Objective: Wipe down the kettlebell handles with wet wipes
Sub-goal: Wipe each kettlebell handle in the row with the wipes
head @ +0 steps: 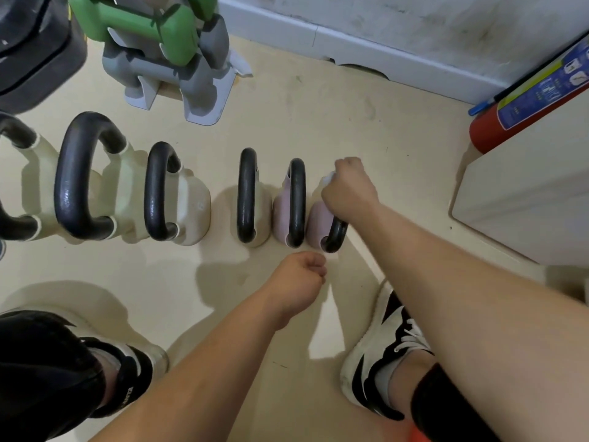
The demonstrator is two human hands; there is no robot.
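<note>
Several kettlebells with black handles stand in a row on the beige floor. At the right end is a pink kettlebell [317,221]; my right hand [349,189] grips the top of its black handle [335,238] with a white wet wipe [328,179] showing at the fingers. Beside it stand a second pink kettlebell [282,215] and a cream kettlebell [262,215]. My left hand [299,279] hovers in a loose fist in front of the row, holding nothing visible and touching no kettlebell.
A rack of green and grey dumbbells [165,49] stands behind the row. A red fire extinguisher [522,94] and a cream cabinet [529,193] are at the right. A black bag [32,49] sits top left. My shoes [382,352] are on the floor.
</note>
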